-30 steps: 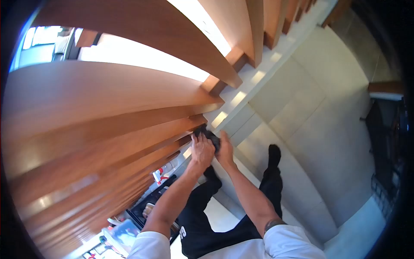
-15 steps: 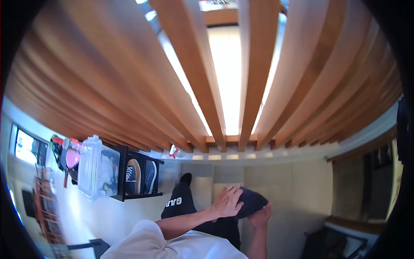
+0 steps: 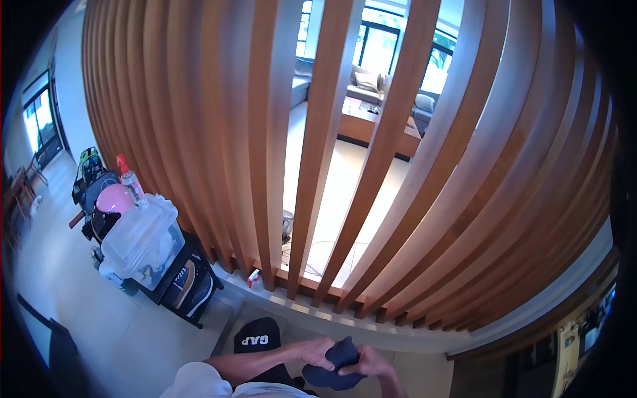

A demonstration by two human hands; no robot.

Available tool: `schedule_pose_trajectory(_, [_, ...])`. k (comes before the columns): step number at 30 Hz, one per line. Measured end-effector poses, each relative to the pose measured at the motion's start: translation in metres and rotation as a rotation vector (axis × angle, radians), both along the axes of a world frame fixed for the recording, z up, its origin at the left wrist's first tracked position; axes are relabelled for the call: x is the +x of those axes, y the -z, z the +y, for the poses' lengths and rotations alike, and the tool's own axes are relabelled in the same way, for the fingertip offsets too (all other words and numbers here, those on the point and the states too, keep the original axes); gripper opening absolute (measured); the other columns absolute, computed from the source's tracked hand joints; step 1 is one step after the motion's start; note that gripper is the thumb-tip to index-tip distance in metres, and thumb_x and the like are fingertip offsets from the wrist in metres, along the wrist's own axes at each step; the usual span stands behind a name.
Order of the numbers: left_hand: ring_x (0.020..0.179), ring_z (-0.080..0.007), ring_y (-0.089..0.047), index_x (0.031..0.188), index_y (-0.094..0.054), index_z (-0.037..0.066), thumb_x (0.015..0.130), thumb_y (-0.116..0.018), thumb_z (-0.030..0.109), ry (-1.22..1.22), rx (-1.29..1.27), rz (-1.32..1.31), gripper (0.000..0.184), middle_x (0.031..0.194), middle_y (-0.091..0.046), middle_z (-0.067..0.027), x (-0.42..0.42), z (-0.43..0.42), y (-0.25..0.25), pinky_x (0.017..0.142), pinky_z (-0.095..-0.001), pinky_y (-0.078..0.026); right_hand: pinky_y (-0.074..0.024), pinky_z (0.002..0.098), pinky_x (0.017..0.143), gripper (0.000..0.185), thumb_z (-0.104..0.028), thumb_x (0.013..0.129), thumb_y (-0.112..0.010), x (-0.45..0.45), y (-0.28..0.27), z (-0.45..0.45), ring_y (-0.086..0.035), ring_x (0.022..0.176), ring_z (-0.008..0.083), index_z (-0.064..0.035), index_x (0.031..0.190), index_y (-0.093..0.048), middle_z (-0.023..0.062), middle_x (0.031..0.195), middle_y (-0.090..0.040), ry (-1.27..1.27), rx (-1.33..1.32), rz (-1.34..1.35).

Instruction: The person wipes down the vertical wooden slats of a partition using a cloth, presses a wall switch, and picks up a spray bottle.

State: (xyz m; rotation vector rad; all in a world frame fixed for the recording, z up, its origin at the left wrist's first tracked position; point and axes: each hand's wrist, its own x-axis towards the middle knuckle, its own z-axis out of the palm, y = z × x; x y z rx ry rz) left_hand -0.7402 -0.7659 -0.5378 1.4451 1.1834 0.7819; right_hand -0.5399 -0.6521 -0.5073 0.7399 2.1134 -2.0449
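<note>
Between my two hands is a dark navy cloth item [image 3: 334,378], shaped like a cap, bunched up in the middle. My left hand [image 3: 317,351] grips its left side, thumb pressed on the fabric. On the other side my right hand [image 3: 371,363] pinches it with thumb and fingers. A piece of the cloth sticks up between the hands, and a wider part hangs below them. The fingers behind the fabric are hidden. My knee in dark trousers [image 3: 257,337] with white GAP lettering is to the left.
A wooden slat screen [image 3: 302,199] rises from a low ledge ahead. On the ledge stands a small spray bottle [image 3: 253,280]. At left, a black rack [image 3: 174,306] holds shoes [image 3: 189,285], with a clear plastic box [image 3: 142,242] and a pink helmet [image 3: 114,199] above.
My view has tilted up and turned, showing the room behind the slats. My left hand has gone from lying spread on the cloth to gripping it, and the cloth is now bunched.
</note>
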Motion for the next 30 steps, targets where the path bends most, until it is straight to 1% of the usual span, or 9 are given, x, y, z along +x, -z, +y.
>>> schedule_pose_trajectory(5, [0.071,-0.0276,-0.069,0.09,-0.066,0.0,0.064,-0.081,0.017,-0.562,0.133,0.262,0.035,0.078,-0.069,-0.0152,-0.055,0.033,-0.142,0.068,-0.0393,-0.054,-0.0515,0.0477,0.068,0.037,-0.001,0.06,-0.069,-0.089,-0.184,0.042,-0.066,0.078,0.0399,-0.0016,0.095,-0.058,0.0179,0.08,-0.064,-0.189,1.361,0.269])
schedule_pose_trajectory(9, [0.106,-0.039,-0.061,0.115,-0.054,0.001,0.069,-0.077,0.004,-0.848,1.706,0.723,0.051,0.127,-0.058,-0.0219,-0.108,0.044,-0.323,0.084,-0.044,-0.049,-0.0501,0.0482,0.098,0.032,-0.001,0.074,-0.068,-0.168,-0.365,0.043,-0.064,0.107,0.0389,-0.003,0.101,-0.052,0.0216,0.108,-0.062,0.005,2.217,1.187])
schedule_pose_trajectory(12, [0.121,-0.038,-0.053,0.127,-0.049,0.002,0.077,-0.073,0.012,-1.154,1.982,1.012,0.056,0.143,-0.047,-0.0233,-0.152,0.072,-0.387,0.099,-0.0454,-0.041,-0.0378,0.0434,0.111,0.035,-0.003,0.075,-0.066,-0.225,-0.445,0.041,-0.056,0.122,0.0318,-0.0043,0.107,-0.053,0.0155,0.116,-0.063,-0.093,2.442,1.413])
schedule_pose_trajectory(19, [0.138,-0.0435,-0.036,0.149,-0.026,-0.003,0.084,-0.063,0.011,-1.085,1.56,0.621,0.077,0.151,-0.032,-0.029,-0.203,0.155,-0.342,0.109,-0.0502,-0.033,-0.0244,0.0372,0.123,0.071,-0.004,0.072,-0.073,-0.301,-0.441,0.115,-0.036,0.142,0.0282,-0.0005,0.139,-0.049,0.0147,0.146,-0.048,-0.32,2.644,0.697])
schedule_pose_trajectory(21, [0.143,-0.0471,-0.024,0.152,-0.015,-0.005,0.084,-0.062,0.013,-1.319,1.512,0.965,0.084,0.153,-0.024,-0.0324,-0.194,0.161,-0.331,0.111,-0.055,-0.029,-0.024,0.0374,0.123,0.08,-0.004,0.067,-0.073,-0.3,-0.439,0.119,-0.035,0.143,0.0278,0.0003,0.142,-0.045,0.0151,0.147,-0.046,-0.442,2.598,0.75])
schedule_pose_trajectory(23, [0.14,-0.0453,-0.029,0.15,-0.028,-0.002,0.091,-0.057,0.022,-1.358,1.515,0.923,0.07,0.152,-0.027,-0.0307,-0.194,0.167,-0.335,0.112,-0.0524,-0.027,-0.0255,0.0379,0.122,0.084,0.001,0.065,-0.068,-0.294,-0.444,0.123,-0.033,0.144,0.0294,0.0003,0.145,-0.04,0.0163,0.15,-0.042,-0.456,2.719,0.654])
schedule_pose_trajectory(25, [0.139,-0.0449,-0.031,0.149,-0.032,-0.003,0.086,-0.059,0.018,-1.329,1.68,0.903,0.072,0.152,-0.03,-0.0301,-0.192,0.172,-0.335,0.112,-0.0516,-0.028,-0.0209,0.0428,0.122,0.086,0.01,0.066,-0.061,-0.288,-0.438,0.135,-0.026,0.147,0.0325,-0.0015,0.148,-0.036,0.0195,0.153,-0.036,-0.477,2.326,0.694])
schedule_pose_trajectory(27, [0.128,-0.0436,-0.043,0.129,-0.05,-0.011,0.078,-0.063,0.011,-1.217,1.671,0.807,0.057,0.132,-0.048,-0.0315,-0.186,0.168,-0.347,0.108,-0.0519,-0.033,-0.0216,0.0483,0.122,0.064,-0.007,0.09,-0.054,-0.288,-0.446,0.127,-0.022,0.144,0.0473,0.0147,0.144,-0.028,0.0348,0.151,-0.027,-0.552,2.894,0.538])
schedule_pose_trajectory(30, [0.123,-0.0473,-0.044,0.118,-0.055,-0.017,0.072,-0.062,0.006,-1.079,1.586,0.835,0.052,0.121,-0.051,-0.0365,-0.187,0.169,-0.355,0.103,-0.0552,-0.036,-0.0207,0.0431,0.123,0.058,-0.017,0.096,-0.053,-0.283,-0.42,0.126,-0.025,0.146,0.0366,0.0081,0.145,-0.034,0.0259,0.153,-0.031,-0.363,2.884,0.695])
